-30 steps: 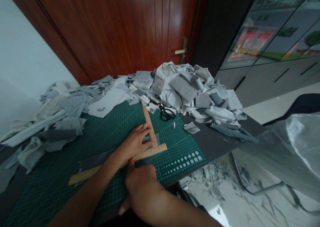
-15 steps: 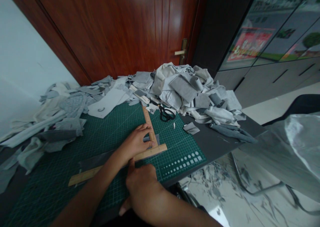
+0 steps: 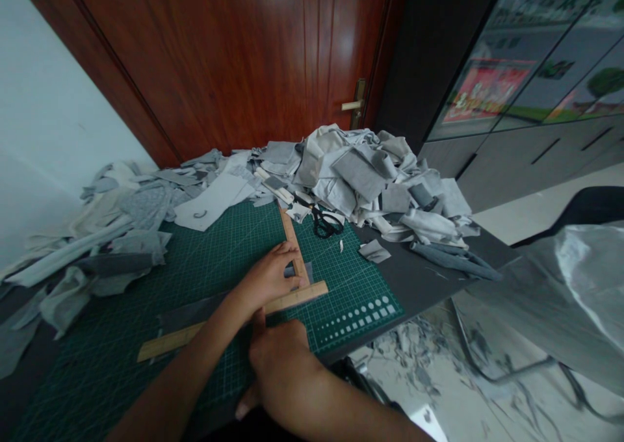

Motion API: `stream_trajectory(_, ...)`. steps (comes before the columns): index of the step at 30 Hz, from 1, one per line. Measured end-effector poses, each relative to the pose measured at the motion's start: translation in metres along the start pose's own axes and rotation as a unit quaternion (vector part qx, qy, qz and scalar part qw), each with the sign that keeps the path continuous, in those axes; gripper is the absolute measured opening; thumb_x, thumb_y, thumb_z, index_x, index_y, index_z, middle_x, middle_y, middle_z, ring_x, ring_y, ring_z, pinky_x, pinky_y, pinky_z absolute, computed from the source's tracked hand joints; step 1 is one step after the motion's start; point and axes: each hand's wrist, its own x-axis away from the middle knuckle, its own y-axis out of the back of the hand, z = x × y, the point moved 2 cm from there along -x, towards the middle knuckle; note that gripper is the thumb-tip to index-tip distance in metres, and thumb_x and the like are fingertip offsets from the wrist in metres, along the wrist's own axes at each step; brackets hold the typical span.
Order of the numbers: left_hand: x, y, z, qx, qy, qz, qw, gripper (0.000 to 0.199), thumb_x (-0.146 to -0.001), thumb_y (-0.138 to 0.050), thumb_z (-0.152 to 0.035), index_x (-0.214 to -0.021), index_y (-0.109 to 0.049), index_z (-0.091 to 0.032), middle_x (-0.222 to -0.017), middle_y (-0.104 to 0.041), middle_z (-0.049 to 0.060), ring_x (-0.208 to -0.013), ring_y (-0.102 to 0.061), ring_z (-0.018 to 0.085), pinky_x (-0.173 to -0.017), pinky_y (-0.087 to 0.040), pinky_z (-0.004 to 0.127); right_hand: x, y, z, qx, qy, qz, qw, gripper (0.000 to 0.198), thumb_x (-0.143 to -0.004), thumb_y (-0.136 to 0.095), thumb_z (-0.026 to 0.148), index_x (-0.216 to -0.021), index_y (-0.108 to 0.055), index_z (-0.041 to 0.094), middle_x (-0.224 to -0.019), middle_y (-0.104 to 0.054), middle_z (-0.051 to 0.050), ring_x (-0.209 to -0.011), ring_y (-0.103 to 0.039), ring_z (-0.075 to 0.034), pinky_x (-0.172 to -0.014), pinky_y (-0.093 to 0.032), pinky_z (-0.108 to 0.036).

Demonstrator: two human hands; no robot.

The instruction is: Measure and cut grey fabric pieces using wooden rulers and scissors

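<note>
A long wooden ruler [image 3: 170,342] lies slantwise on a green cutting mat [image 3: 224,227]. A second wooden strip [image 3: 291,234] meets it near its right end, at about a right angle. My left hand [image 3: 268,274] presses down at that corner, fingertips on the strip and thumb apart from them by the joint. Dark grey fabric [image 3: 192,312] shows along the ruler's far edge, partly under my left forearm. Below the ruler my right hand [image 3: 283,351] is closed, one fingertip at the ruler's near edge. Anything inside its curled fingers is hidden.
Black-handled scissors [image 3: 325,223] lie ahead beside a large heap of grey and white fabric scraps [image 3: 355,169]. More scraps [image 3: 112,214] line the left side. A white sheet [image 3: 212,201] lies behind the mat. A plastic-covered chair [image 3: 550,286] stands right; scraps litter the floor.
Both hands keep nearly the same pose at the ruler. The whole view has shifted very slightly; nothing has visibly been picked up or let go.
</note>
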Motion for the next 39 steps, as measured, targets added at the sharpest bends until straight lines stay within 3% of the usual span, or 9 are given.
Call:
stream_trajectory(5, -0.0003, -0.001, 0.0011, 0.004, -0.002, -0.01, 1.0, 0.043, -0.073, -0.081, -0.021, -0.115, -0.071, -0.019, -0.133, -0.063, 0.009, -0.131, -0.057, 0.029, -0.118, -0.044, 0.043, -0.0012, -0.0025, 0.0, -0.004, -0.01, -0.021, 1.0, 0.113, -0.053, -0.096, 0.056, -0.141, -0.052, 0.001, -0.099, -0.077, -0.025, -0.075, -0.077, -0.035, -0.063, -0.063, -0.043)
stream_trajectory(15, -0.0021, -0.0014, 0.0012, 0.006, 0.01, 0.001, 1.0, 0.045, -0.072, -0.081, -0.021, -0.116, -0.071, -0.02, -0.135, -0.062, 0.01, -0.132, -0.056, 0.029, -0.118, -0.044, 0.042, -0.0009, -0.0025, -0.0001, 0.0, -0.001, -0.003, 1.0, 0.094, -0.058, -0.095, 0.055, -0.129, -0.062, 0.002, -0.106, -0.076, -0.024, -0.082, -0.077, -0.034, -0.067, -0.064, -0.042)
stream_trajectory(21, -0.0015, -0.0017, 0.0021, 0.005, 0.0, 0.008, 1.0, 0.042, -0.075, -0.08, -0.022, -0.116, -0.071, -0.021, -0.135, -0.061, 0.009, -0.133, -0.055, 0.028, -0.118, -0.043, 0.042, -0.0002, -0.0023, -0.0007, -0.012, -0.003, -0.032, 0.999, 0.113, -0.052, -0.097, 0.057, -0.139, -0.054, -0.001, -0.106, -0.076, -0.026, -0.08, -0.077, -0.034, -0.065, -0.064, -0.043)
stream_trajectory(26, -0.0005, -0.0013, 0.0021, -0.023, 0.022, 0.02, 0.999, 0.048, -0.076, -0.079, -0.025, -0.122, -0.07, -0.019, -0.141, -0.06, 0.011, -0.136, -0.054, 0.029, -0.119, -0.042, 0.042, 0.0009, 0.0012, -0.0004, -0.002, 0.008, -0.008, 1.0, 0.089, -0.058, -0.095, 0.058, -0.123, -0.067, 0.004, -0.108, -0.076, -0.026, -0.083, -0.078, -0.034, -0.067, -0.064, -0.042)
stream_trajectory(33, 0.0012, 0.0048, -0.0028, -0.058, 0.037, 0.028, 0.997, 0.046, -0.077, -0.079, -0.034, -0.121, -0.072, -0.022, -0.142, -0.061, 0.009, -0.137, -0.053, 0.032, -0.117, -0.044, 0.043, -0.0013, 0.0042, 0.0007, -0.024, -0.007, 0.016, 1.0, 0.134, -0.047, -0.098, 0.059, -0.15, -0.039, -0.004, -0.097, -0.077, -0.028, -0.08, -0.078, -0.04, -0.065, -0.064, -0.048)
stream_trajectory(39, 0.0012, 0.0047, -0.0019, -0.06, 0.032, 0.029, 0.997, 0.042, -0.078, -0.078, -0.032, -0.119, -0.073, -0.024, -0.142, -0.061, 0.007, -0.133, -0.057, 0.028, -0.113, -0.046, 0.039, -0.0047, 0.0033, 0.0007, -0.026, -0.004, 0.034, 0.999, 0.131, -0.051, -0.097, 0.053, -0.152, -0.037, -0.003, -0.1, -0.077, -0.028, -0.086, -0.078, -0.043, -0.07, -0.065, -0.051)
